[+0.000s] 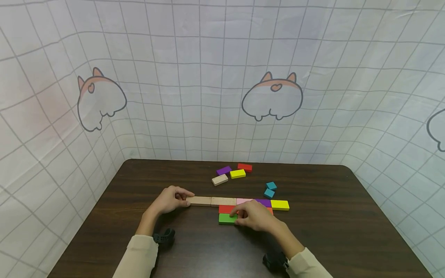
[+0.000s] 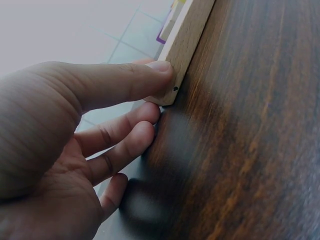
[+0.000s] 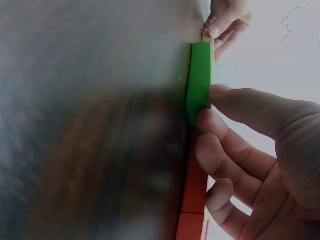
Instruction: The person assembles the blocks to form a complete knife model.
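Note:
My left hand pinches the left end of a plain wooden block between thumb and index finger; its other fingers are loosely bent. That block heads a row with a second wooden block, then pink, purple and yellow ones. A red block and an orange-red block form a second row in front. Nearest me lies a green block, whose right end my right hand pinches with thumb and fingertip. In the head view the right hand hides part of the red row.
Behind the rows lie loose purple, red, yellow and wooden blocks. Two small blue blocks sit behind the purple one. The dark wooden table meets a white grid-patterned curtain at its back.

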`<action>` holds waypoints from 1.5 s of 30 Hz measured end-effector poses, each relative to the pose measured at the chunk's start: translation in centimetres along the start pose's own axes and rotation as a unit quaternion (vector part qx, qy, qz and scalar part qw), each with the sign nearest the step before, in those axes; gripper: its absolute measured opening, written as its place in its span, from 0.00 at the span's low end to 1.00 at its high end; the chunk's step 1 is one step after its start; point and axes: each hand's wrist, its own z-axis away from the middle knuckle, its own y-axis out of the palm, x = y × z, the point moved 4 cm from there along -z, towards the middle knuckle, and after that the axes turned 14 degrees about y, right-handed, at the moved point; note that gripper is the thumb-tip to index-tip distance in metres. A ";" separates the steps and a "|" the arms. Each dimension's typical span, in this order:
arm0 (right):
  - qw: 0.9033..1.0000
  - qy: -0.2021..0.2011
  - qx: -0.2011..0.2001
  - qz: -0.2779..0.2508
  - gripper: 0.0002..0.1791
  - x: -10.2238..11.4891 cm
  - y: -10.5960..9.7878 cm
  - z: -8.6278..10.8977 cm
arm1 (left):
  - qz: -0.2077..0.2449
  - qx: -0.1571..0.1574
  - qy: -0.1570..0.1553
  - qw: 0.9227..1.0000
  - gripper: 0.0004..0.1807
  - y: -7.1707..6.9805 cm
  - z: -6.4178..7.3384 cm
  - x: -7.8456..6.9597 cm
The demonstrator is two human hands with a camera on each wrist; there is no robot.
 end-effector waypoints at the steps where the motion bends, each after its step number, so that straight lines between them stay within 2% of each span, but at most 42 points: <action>1: 1.000 -0.001 0.003 -0.002 0.08 -0.1 -0.1 -0.1 | 0.000 0.001 0.000 1.000 0.14 0.0 0.0 0.0; 9: 0.999 -0.010 0.008 -0.031 0.09 -0.6 -2.7 -1.8 | -0.005 0.003 0.002 1.000 0.14 -0.1 0.0 -0.2; 14: 0.999 0.008 -0.002 -0.051 0.12 -1.8 -4.9 -3.9 | -0.007 0.004 0.003 1.000 0.14 -0.2 0.0 -0.2; 19: 0.998 0.038 -0.026 -0.040 0.19 -3.9 -6.2 -6.6 | -0.006 0.005 0.006 1.000 0.14 -0.2 0.0 -0.1; 23: 0.996 0.078 -0.040 -0.030 0.24 -5.6 -6.5 -8.5 | -0.004 0.005 0.006 1.000 0.14 -0.1 0.0 0.1; 29: 0.990 0.133 -0.045 -0.019 0.31 -7.0 -6.6 -10.3 | -0.001 0.008 0.005 1.000 0.14 0.1 0.1 0.0; 36: 0.991 0.129 -0.030 -0.013 0.34 -6.9 -6.7 -11.3 | -0.008 0.001 0.010 1.000 0.13 0.1 0.0 -0.2; 45: 0.992 0.123 -0.010 -0.002 0.32 -6.5 -6.4 -12.3 | -0.004 -0.001 -0.001 1.000 0.14 -0.1 0.2 -0.4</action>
